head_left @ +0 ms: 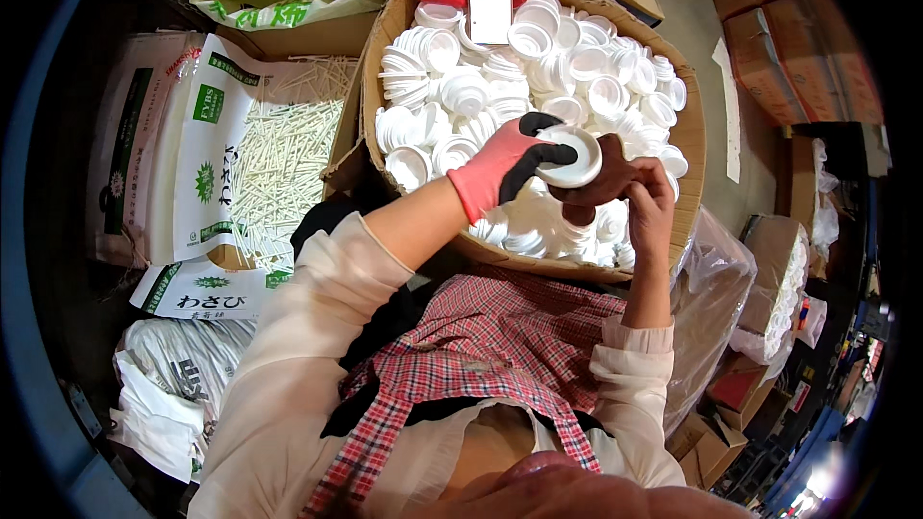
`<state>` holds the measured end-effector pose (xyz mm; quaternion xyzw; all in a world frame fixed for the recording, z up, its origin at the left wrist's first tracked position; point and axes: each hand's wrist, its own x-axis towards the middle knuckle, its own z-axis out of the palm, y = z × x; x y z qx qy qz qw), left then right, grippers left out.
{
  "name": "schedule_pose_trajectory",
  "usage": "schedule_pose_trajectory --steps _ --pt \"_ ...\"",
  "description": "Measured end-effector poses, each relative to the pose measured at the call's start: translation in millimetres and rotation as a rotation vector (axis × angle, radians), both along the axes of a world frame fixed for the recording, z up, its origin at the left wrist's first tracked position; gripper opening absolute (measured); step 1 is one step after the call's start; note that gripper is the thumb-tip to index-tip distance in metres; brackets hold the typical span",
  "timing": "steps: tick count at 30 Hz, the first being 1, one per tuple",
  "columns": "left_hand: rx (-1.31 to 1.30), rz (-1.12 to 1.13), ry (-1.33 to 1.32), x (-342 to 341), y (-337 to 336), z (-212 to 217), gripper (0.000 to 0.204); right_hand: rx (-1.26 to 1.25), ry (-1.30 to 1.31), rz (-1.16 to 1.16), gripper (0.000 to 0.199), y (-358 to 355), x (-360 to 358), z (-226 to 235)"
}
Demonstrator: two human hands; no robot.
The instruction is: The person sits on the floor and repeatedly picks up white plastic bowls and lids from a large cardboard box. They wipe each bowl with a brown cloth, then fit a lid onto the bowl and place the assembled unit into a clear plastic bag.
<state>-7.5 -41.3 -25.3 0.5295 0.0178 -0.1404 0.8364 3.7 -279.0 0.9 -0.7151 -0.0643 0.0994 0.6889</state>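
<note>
Both hands meet over the cardboard box (692,149): the gloved left hand (500,165) pinches a white round lid (569,156), hollow face tilted up toward the camera, no long axis. Bare right hand (652,204) curls around a brown object (604,178), mostly hidden behind the lid.

White-and-green printed sacks (207,149) at left, lit phone screen (490,5) atop cardboard box (688,149).

Bright, even overhead light, strong fisheye bending, dark vignetted rim, perhaps slight blur at edges.
</note>
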Motion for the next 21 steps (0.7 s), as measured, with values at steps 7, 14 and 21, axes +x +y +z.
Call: schedule_pose_trajectory --steps 7,14,21 --pt "-0.04 0.216 0.02 11 -25 3 0.033 0.268 0.066 -0.049 0.032 44 -14 -3" --pt "-0.022 0.213 -0.158 14 -20 1 0.042 -0.716 -0.865 -0.012 0.03 61 -2 11" --pt "-0.346 0.123 -0.147 12 -17 16 0.035 -0.79 -0.799 -0.053 0.029 80 -9 9"
